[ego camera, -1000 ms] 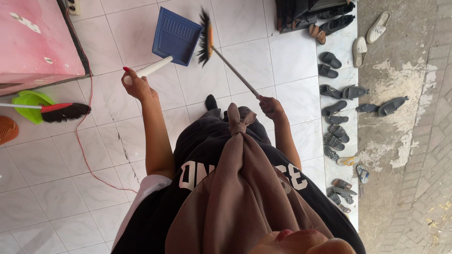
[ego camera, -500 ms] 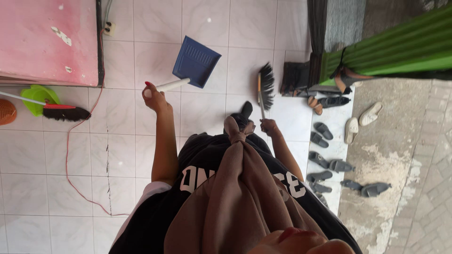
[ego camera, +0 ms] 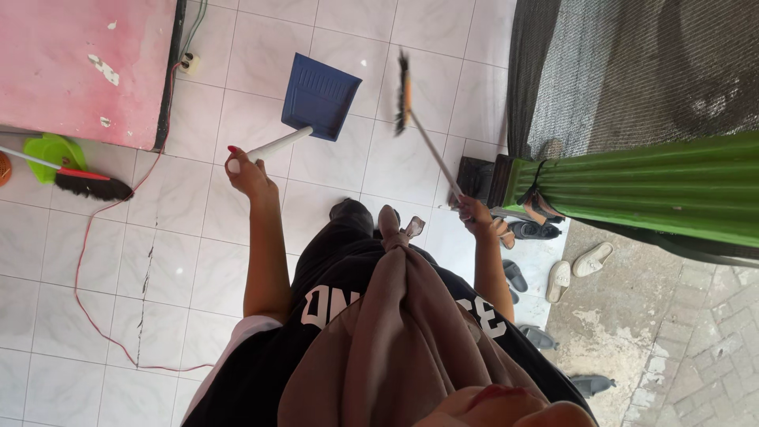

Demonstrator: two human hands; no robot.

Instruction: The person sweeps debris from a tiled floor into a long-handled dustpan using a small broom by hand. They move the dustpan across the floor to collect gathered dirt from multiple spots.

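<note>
Left hand [ego camera: 247, 175] closed around white handle of blue dustpan [ego camera: 318, 96]; right hand [ego camera: 474, 213] gripping broom [ego camera: 407, 99] stick above tiled floor [ego camera: 190, 261].

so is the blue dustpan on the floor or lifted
Lifted, as far as one view shows: the left hand grips the blue dustpan by its white handle, holding it out above the tiled floor.

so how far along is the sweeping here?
Done: nothing to show; blue dustpan looks empty. In hand: left hand grips its white handle, right hand grips the broom, both lifted above the white tiles. Left: bringing broom and pan down to the floor.
</note>
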